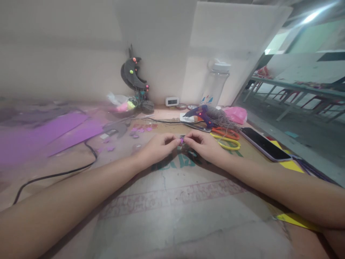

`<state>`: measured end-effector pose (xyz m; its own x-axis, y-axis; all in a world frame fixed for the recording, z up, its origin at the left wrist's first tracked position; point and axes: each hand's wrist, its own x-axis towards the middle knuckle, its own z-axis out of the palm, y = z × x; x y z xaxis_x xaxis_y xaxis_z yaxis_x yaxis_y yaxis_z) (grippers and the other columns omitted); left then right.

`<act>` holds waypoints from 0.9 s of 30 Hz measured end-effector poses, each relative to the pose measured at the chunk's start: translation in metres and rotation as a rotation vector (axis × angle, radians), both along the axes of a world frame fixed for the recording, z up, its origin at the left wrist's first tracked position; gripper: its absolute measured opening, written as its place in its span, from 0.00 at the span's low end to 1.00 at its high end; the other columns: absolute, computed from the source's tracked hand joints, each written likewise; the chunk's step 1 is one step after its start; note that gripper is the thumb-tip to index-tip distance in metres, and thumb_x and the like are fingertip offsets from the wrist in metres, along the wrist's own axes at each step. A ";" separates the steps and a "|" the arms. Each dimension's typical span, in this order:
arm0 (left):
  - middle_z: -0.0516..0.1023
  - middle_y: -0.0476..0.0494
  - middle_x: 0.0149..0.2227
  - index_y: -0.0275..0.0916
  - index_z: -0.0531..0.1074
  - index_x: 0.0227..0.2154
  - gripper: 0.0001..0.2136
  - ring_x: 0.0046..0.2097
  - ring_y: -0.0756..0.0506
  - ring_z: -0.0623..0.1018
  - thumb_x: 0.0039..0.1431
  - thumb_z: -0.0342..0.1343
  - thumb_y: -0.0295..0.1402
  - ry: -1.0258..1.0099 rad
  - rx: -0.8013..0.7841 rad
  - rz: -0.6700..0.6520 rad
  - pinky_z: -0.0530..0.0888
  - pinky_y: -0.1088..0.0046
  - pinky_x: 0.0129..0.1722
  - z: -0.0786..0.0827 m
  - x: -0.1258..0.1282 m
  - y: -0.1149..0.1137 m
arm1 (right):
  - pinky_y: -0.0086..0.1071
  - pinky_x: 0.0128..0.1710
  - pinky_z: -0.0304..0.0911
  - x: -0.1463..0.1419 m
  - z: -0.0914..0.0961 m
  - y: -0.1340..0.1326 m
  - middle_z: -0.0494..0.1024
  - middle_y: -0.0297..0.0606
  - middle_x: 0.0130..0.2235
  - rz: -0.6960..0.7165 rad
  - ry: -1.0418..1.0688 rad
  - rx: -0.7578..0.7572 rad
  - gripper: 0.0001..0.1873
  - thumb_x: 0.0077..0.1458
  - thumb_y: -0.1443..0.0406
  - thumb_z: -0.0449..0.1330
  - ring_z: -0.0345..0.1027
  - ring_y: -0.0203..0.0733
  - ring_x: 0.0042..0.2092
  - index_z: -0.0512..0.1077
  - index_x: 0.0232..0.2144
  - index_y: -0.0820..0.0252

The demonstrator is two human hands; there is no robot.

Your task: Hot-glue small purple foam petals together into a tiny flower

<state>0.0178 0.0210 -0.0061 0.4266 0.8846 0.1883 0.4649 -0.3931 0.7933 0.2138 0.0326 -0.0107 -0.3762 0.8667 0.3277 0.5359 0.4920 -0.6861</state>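
Over the middle of the work surface, both my hands meet fingertip to fingertip. My left hand [161, 148] pinches one side of a small purple piece [181, 140], and my right hand [204, 145] pinches the other side. The piece is mostly hidden by fingers, and its exact shape does not show. To the left of my left hand lie several little purple star cutouts [148, 129]. Yellow-handled scissors [229, 142] and orange-handled scissors [226, 132] rest just beyond my right hand. Behind them sits a purple glue gun [201, 113] with a red light on.
Purple sheets [72, 131] and a black cable [59, 174] lie at left. A phone [265, 144], grey yarn [222, 120] and a pink bag [237, 114] are at right. Along the wall stand a bottle [215, 84], a small clock [171, 101] and a dark crescent ornament [132, 73].
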 end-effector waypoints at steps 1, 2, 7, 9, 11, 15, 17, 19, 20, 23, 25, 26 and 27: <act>0.72 0.50 0.22 0.37 0.70 0.24 0.17 0.23 0.52 0.64 0.62 0.47 0.43 0.007 0.007 -0.001 0.60 0.76 0.24 0.000 0.000 0.000 | 0.29 0.33 0.61 0.000 0.000 0.000 0.75 0.36 0.30 -0.004 -0.005 -0.007 0.14 0.56 0.56 0.55 0.66 0.37 0.32 0.73 0.30 0.61; 0.71 0.50 0.22 0.37 0.70 0.24 0.18 0.23 0.52 0.64 0.62 0.46 0.43 0.011 0.020 -0.004 0.61 0.75 0.24 -0.001 0.000 0.001 | 0.29 0.32 0.61 0.000 0.000 0.000 0.75 0.35 0.30 -0.009 -0.004 -0.016 0.14 0.56 0.56 0.55 0.66 0.37 0.31 0.73 0.30 0.61; 0.72 0.49 0.24 0.37 0.70 0.24 0.19 0.28 0.49 0.70 0.64 0.42 0.43 -0.027 0.097 -0.010 0.65 0.74 0.30 -0.004 -0.003 0.005 | 0.28 0.27 0.58 -0.002 0.004 -0.002 0.73 0.34 0.26 -0.033 0.030 -0.029 0.16 0.56 0.55 0.55 0.63 0.35 0.28 0.73 0.29 0.62; 0.73 0.48 0.26 0.37 0.71 0.27 0.19 0.30 0.49 0.71 0.64 0.43 0.44 -0.044 0.080 -0.012 0.65 0.74 0.32 -0.005 -0.003 0.006 | 0.28 0.27 0.57 -0.003 0.005 -0.003 0.72 0.33 0.25 -0.040 0.037 -0.023 0.16 0.56 0.55 0.55 0.61 0.34 0.27 0.72 0.28 0.62; 0.74 0.48 0.27 0.37 0.72 0.30 0.17 0.31 0.48 0.72 0.62 0.47 0.45 -0.047 0.040 -0.016 0.66 0.74 0.31 -0.005 -0.002 0.005 | 0.28 0.27 0.56 -0.004 0.006 -0.003 0.71 0.33 0.25 -0.041 0.039 -0.014 0.16 0.56 0.55 0.55 0.61 0.34 0.27 0.73 0.28 0.62; 0.74 0.49 0.27 0.37 0.73 0.30 0.13 0.29 0.50 0.70 0.59 0.51 0.42 -0.042 0.022 0.011 0.65 0.75 0.29 -0.006 -0.001 0.003 | 0.28 0.27 0.55 -0.003 0.005 -0.003 0.71 0.33 0.26 -0.032 0.027 -0.012 0.16 0.56 0.55 0.56 0.61 0.34 0.27 0.73 0.28 0.62; 0.73 0.49 0.26 0.37 0.72 0.29 0.13 0.28 0.51 0.69 0.59 0.51 0.41 -0.041 0.028 0.013 0.64 0.75 0.29 -0.007 0.000 0.003 | 0.28 0.27 0.55 -0.002 0.005 -0.003 0.70 0.32 0.25 -0.023 0.024 -0.019 0.17 0.56 0.54 0.55 0.60 0.34 0.27 0.72 0.28 0.61; 0.73 0.49 0.25 0.37 0.72 0.28 0.13 0.27 0.51 0.68 0.59 0.50 0.41 -0.042 0.026 0.007 0.64 0.75 0.28 -0.007 0.000 0.003 | 0.28 0.27 0.55 -0.001 0.005 -0.003 0.70 0.32 0.25 -0.008 0.035 -0.024 0.18 0.58 0.53 0.54 0.60 0.33 0.27 0.72 0.29 0.61; 0.72 0.49 0.25 0.37 0.71 0.28 0.13 0.27 0.51 0.68 0.59 0.50 0.41 -0.042 0.028 0.005 0.64 0.75 0.28 -0.007 0.000 0.003 | 0.28 0.27 0.55 0.000 0.005 -0.003 0.70 0.32 0.26 -0.002 0.047 -0.027 0.19 0.58 0.52 0.53 0.60 0.33 0.27 0.72 0.30 0.61; 0.73 0.49 0.25 0.37 0.72 0.28 0.13 0.27 0.51 0.68 0.59 0.50 0.41 -0.040 0.044 0.004 0.64 0.75 0.29 -0.007 -0.001 0.004 | 0.28 0.29 0.57 0.000 0.004 -0.002 0.71 0.33 0.27 0.002 0.077 -0.040 0.17 0.57 0.54 0.54 0.61 0.34 0.28 0.72 0.31 0.61; 0.73 0.49 0.26 0.37 0.73 0.29 0.13 0.28 0.51 0.69 0.59 0.50 0.41 -0.044 0.054 -0.010 0.65 0.74 0.29 -0.007 -0.001 0.004 | 0.28 0.30 0.58 -0.001 0.004 -0.002 0.73 0.33 0.28 -0.006 0.082 -0.049 0.15 0.56 0.56 0.56 0.63 0.35 0.29 0.73 0.31 0.62; 0.74 0.49 0.27 0.37 0.74 0.30 0.13 0.28 0.51 0.69 0.59 0.50 0.40 -0.046 0.057 -0.020 0.65 0.74 0.30 -0.007 -0.002 0.005 | 0.29 0.30 0.58 -0.002 0.004 -0.001 0.73 0.33 0.28 -0.010 0.084 -0.051 0.14 0.56 0.56 0.56 0.63 0.35 0.29 0.73 0.31 0.62; 0.75 0.49 0.28 0.37 0.75 0.31 0.12 0.29 0.50 0.70 0.59 0.50 0.40 -0.051 0.061 -0.029 0.66 0.75 0.31 -0.008 -0.002 0.005 | 0.29 0.30 0.58 -0.002 0.004 -0.001 0.73 0.33 0.28 -0.015 0.088 -0.053 0.14 0.55 0.56 0.56 0.63 0.35 0.29 0.73 0.31 0.62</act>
